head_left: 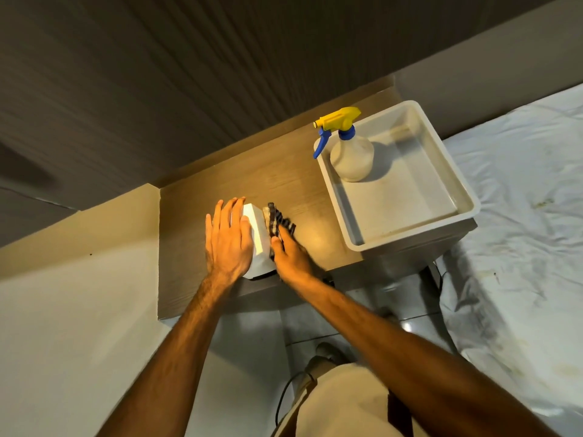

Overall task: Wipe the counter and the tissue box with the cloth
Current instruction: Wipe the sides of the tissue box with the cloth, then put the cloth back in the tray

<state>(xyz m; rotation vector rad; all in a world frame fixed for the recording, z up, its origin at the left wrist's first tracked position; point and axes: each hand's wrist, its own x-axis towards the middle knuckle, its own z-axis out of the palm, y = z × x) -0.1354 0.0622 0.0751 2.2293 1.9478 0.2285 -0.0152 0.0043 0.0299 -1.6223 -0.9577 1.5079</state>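
Your left hand [227, 238] lies flat on top of the white tissue box [259, 238], fingers stretched out and close together, palm down, covering most of the box's upper face. The box stands on the wooden counter [303, 190], near its front edge, and only its right side and near corner show past your hand.

Your right hand [291, 255] sits just to the right of the box, pressing the striped cloth [279, 220] against the box's right side. Your fingers are held together over the cloth rather than pinching it; the thumb lies along the box's lower right edge. The cloth sticks out beyond your fingertips, between the box and the bare counter, and touches the box wall.

Further right on the counter, well apart from both hands, a white plastic tub [454, 184] holds a spray bottle [350, 152] with a yellow and blue trigger head, standing upright in the tub's far left corner.
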